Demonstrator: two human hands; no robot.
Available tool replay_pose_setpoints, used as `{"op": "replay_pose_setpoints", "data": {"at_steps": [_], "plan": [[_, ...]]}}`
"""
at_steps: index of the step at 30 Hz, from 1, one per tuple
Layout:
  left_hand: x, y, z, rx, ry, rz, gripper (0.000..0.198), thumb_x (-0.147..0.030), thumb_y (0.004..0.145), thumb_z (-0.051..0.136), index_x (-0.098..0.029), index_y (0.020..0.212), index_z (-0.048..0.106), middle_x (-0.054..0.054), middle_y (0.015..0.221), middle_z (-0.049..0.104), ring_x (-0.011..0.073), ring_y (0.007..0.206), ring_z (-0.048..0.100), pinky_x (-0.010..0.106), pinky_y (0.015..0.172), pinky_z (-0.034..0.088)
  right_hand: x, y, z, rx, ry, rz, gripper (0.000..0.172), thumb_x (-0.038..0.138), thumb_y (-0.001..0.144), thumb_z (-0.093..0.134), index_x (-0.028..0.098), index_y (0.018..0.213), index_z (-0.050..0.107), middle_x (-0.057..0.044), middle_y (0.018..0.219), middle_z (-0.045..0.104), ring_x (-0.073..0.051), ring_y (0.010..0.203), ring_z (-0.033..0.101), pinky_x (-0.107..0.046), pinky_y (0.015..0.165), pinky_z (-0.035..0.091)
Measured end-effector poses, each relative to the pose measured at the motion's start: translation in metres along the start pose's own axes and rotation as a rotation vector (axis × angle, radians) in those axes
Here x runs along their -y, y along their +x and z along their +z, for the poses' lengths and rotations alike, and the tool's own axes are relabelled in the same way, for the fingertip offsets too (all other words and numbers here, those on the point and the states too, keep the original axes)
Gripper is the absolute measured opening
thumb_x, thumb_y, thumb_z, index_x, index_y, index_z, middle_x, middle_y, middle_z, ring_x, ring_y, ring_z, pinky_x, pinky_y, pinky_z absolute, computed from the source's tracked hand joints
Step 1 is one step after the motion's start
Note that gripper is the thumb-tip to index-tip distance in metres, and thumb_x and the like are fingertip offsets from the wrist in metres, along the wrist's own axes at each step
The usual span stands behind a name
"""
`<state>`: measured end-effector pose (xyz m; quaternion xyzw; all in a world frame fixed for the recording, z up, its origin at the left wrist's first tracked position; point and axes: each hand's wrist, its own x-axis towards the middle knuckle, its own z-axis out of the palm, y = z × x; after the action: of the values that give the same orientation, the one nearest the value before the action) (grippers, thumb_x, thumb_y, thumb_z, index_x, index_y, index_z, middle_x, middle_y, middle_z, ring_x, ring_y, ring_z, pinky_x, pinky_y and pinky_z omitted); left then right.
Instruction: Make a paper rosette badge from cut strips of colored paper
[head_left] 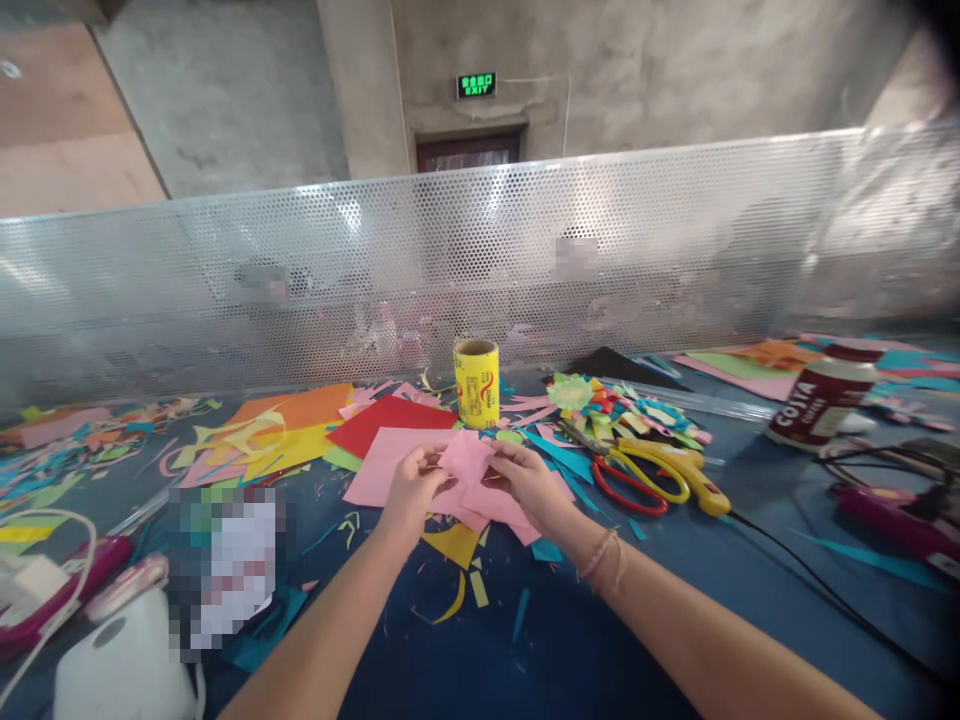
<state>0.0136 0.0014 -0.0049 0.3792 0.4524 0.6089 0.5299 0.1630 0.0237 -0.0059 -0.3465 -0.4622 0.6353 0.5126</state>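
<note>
Between both hands is a small folded piece of pink paper (466, 462), its top corner pointing up. My left hand (417, 484) pinches its left edge, fingers closed. On the opposite edge, my right hand (525, 482) grips the same paper with thumb and fingers; a thin bracelet circles that wrist. Flat pink sheets (381, 466) lie on the table beneath and behind the hands. A red sheet (390, 418) is just past them. Behind the hands stands a yellow cardboard tube (477, 385) with printing.
Red-handled scissors (628, 484) and a yellow glue gun (686, 468) with a black cord lie to the right, near a pile of colourful paper scraps (630, 408). A COSTA bottle (825, 398) stands farther right. A white device (124, 655) sits front left. A perforated metal screen (420, 270) closes the table's back.
</note>
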Motion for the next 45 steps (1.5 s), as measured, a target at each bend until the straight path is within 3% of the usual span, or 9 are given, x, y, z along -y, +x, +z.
{"op": "replay_pose_setpoints", "data": {"at_steps": [4, 12, 19, 26, 32, 39, 45], "plan": [[0.003, 0.000, 0.001, 0.013, -0.018, 0.068, 0.041, -0.013, 0.052, 0.069, -0.014, 0.091, 0.058, 0.003, 0.074, 0.063, 0.0133, 0.072, 0.059, 0.025, 0.068, 0.048, 0.000, -0.001, 0.003, -0.002, 0.035, 0.020, 0.029, 0.035, 0.053, 0.072, 0.016, 0.069, 0.057, 0.002, 0.065, 0.057, -0.010, 0.060, 0.055, -0.029, 0.068, 0.048], [0.004, -0.002, 0.006, 0.063, -0.056, 0.024, 0.033, -0.024, 0.056, 0.070, -0.012, 0.085, 0.060, 0.006, 0.080, 0.064, 0.0133, 0.072, 0.060, 0.023, 0.068, 0.047, -0.005, -0.005, 0.009, -0.001, 0.050, 0.076, 0.033, 0.035, 0.047, 0.075, 0.018, 0.062, 0.051, 0.003, 0.066, 0.053, -0.010, 0.063, 0.055, -0.028, 0.068, 0.050], [0.009, 0.001, -0.001, 0.060, 0.095, 0.068, 0.026, -0.030, 0.061, 0.067, -0.012, 0.080, 0.063, 0.003, 0.073, 0.061, 0.0098, 0.063, 0.055, 0.021, 0.061, 0.046, -0.001, -0.003, 0.003, 0.025, 0.024, 0.080, 0.030, 0.033, 0.052, 0.073, 0.016, 0.062, 0.050, 0.004, 0.064, 0.049, -0.008, 0.059, 0.052, -0.026, 0.066, 0.049], [0.007, -0.001, 0.000, 0.011, 0.115, 0.006, 0.033, -0.035, 0.056, 0.070, -0.014, 0.080, 0.062, 0.002, 0.072, 0.058, 0.0120, 0.063, 0.055, 0.025, 0.057, 0.050, -0.002, -0.001, -0.002, 0.080, -0.112, 0.022, 0.026, 0.032, 0.057, 0.070, 0.016, 0.067, 0.052, 0.004, 0.065, 0.049, -0.007, 0.059, 0.048, -0.023, 0.058, 0.047], [0.003, -0.004, 0.002, 0.066, 0.119, 0.000, 0.028, -0.026, 0.051, 0.072, -0.013, 0.075, 0.063, 0.003, 0.072, 0.061, 0.0128, 0.064, 0.057, 0.026, 0.060, 0.050, -0.001, -0.001, -0.002, 0.057, -0.091, 0.034, 0.021, 0.027, 0.054, 0.069, 0.016, 0.067, 0.055, 0.005, 0.059, 0.049, -0.008, 0.055, 0.048, -0.023, 0.055, 0.046], [0.002, -0.005, 0.003, 0.076, -0.025, -0.026, 0.011, -0.014, 0.052, 0.062, -0.012, 0.063, 0.064, 0.003, 0.069, 0.062, 0.0118, 0.066, 0.058, 0.026, 0.069, 0.049, 0.001, -0.001, -0.002, 0.048, -0.028, 0.043, 0.011, 0.020, 0.054, 0.060, 0.015, 0.063, 0.063, -0.001, 0.071, 0.059, -0.010, 0.064, 0.055, -0.026, 0.064, 0.048], [0.002, -0.005, 0.003, 0.075, -0.041, 0.023, 0.012, -0.019, 0.057, 0.056, -0.011, 0.062, 0.064, 0.008, 0.077, 0.064, 0.0166, 0.075, 0.059, 0.028, 0.070, 0.049, 0.001, -0.002, -0.001, 0.077, -0.010, -0.001, 0.016, 0.030, 0.060, 0.062, 0.015, 0.066, 0.065, -0.004, 0.075, 0.061, -0.014, 0.073, 0.057, -0.028, 0.069, 0.049]]}}
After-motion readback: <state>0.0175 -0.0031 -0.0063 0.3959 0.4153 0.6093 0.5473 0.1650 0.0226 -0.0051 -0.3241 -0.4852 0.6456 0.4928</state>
